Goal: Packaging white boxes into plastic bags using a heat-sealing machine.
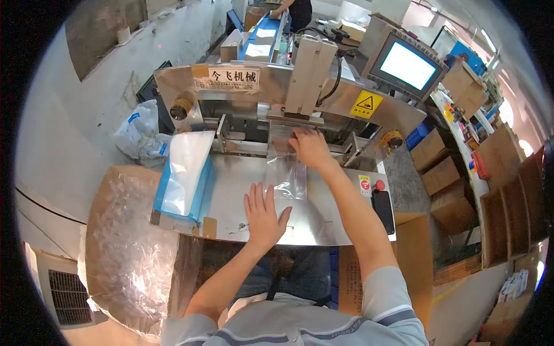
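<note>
A clear plastic bag (pixel 287 180) lies flat on the machine's steel worktable (pixel 231 179), its far end running under the upright press head (pixel 306 81). My left hand (pixel 265 220) rests palm down with fingers spread; its fingertips reach the bag's near left edge. Farther in, my right hand (pixel 311 149) lies over the bag's far right part, just below the press head. Its fingers are extended and slightly bent, touching the film, without a visible grip. To the left stands a blue tray (pixel 160 193) holding a stack of clear bags (pixel 187 167).
A large carton (pixel 187 271) full of clear plastic film stands at the left. On the table's right edge are a red button (pixel 379 185) and a black phone (pixel 382 211). A lit monitor (pixel 408 66) stands behind. Beyond the machine, a person works by a blue conveyor (pixel 268 26).
</note>
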`<move>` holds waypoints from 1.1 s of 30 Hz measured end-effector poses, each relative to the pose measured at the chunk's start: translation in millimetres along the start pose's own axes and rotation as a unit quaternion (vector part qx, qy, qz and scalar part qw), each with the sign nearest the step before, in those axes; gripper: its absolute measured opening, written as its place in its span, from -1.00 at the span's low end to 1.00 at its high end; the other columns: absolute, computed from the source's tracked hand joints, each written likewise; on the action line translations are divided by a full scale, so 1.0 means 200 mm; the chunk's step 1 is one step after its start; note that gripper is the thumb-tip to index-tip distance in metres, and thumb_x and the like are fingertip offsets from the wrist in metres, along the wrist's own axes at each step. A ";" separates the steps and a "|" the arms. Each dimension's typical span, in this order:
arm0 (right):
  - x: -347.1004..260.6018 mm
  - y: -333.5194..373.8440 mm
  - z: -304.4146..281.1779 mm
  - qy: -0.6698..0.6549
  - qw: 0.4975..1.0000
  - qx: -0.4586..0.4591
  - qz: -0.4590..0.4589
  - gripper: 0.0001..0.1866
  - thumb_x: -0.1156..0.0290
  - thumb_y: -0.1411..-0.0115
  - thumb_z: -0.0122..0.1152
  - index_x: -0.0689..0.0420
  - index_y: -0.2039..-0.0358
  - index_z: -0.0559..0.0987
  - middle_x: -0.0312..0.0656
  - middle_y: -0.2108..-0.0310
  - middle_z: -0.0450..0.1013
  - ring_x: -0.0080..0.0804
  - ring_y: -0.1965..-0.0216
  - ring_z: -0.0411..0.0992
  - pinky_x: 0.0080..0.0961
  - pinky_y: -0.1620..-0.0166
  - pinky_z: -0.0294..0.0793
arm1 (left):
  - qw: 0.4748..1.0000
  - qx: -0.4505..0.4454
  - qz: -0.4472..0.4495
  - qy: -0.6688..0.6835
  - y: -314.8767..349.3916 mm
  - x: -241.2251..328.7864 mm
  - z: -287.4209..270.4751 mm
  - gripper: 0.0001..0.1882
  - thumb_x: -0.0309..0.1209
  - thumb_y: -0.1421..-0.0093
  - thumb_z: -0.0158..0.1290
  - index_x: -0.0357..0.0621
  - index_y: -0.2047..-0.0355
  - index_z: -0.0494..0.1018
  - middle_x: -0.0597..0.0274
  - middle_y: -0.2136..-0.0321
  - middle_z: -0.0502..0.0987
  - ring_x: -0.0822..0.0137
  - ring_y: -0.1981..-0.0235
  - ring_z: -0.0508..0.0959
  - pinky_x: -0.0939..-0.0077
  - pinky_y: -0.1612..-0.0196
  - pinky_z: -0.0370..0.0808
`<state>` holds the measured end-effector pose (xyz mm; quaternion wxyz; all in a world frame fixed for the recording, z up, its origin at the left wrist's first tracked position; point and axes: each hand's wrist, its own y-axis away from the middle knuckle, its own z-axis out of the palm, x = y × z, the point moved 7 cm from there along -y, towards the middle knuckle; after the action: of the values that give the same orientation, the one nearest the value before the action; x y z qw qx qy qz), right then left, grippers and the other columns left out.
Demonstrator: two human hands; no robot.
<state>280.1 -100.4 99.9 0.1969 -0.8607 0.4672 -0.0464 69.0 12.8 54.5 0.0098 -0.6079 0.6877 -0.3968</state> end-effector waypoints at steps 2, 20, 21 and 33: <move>0.01 -0.02 0.00 0.014 1.000 -0.007 -0.003 -0.55 0.17 -0.32 0.05 0.18 -0.11 0.46 0.04 0.05 0.53 0.04 -0.07 0.42 -0.03 -0.15 0.32 | 1.000 0.010 -0.010 0.004 0.00 -0.01 -0.01 -0.20 -0.17 -0.18 0.20 -0.36 -0.27 0.13 -0.37 -0.26 0.13 -0.34 -0.31 0.11 -0.28 -0.32 0.00; 0.12 0.63 0.01 -0.432 0.876 0.038 0.212 -0.28 0.08 -0.38 0.06 0.34 -0.34 0.19 0.20 -0.29 0.26 -0.05 -0.32 0.25 -0.30 -0.30 0.23 | 0.998 0.026 -0.045 0.029 0.01 -0.07 -0.01 -0.19 -0.14 -0.23 0.15 -0.38 -0.30 0.08 -0.33 -0.29 0.09 -0.31 -0.35 0.06 -0.27 -0.33 -0.02; 0.10 0.68 0.02 -0.447 0.864 0.028 0.230 -0.28 0.08 -0.38 0.06 0.34 -0.35 0.18 0.18 -0.30 0.24 -0.07 -0.33 0.24 -0.31 -0.30 0.23 | 0.998 0.022 -0.052 0.037 0.01 -0.07 -0.01 -0.19 -0.15 -0.23 0.14 -0.39 -0.31 0.06 -0.34 -0.30 0.09 -0.32 -0.35 0.06 -0.24 -0.34 -0.02; 0.02 0.66 0.03 -0.450 0.843 -0.010 0.294 -0.18 -0.05 -0.34 0.07 0.40 -0.33 0.18 0.25 -0.32 0.19 -0.03 -0.36 0.18 -0.32 -0.34 0.17 | 0.911 0.008 -0.241 0.333 -0.31 -0.32 0.16 -0.15 0.01 -0.35 0.00 -0.45 -0.35 0.01 -0.37 -0.28 0.21 -0.14 -0.34 0.22 0.22 -0.35 0.14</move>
<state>180.0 -165.8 43.0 0.3815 -0.6112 0.5588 0.4107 153.2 53.6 36.6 -0.3111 -0.5874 0.4805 -0.5721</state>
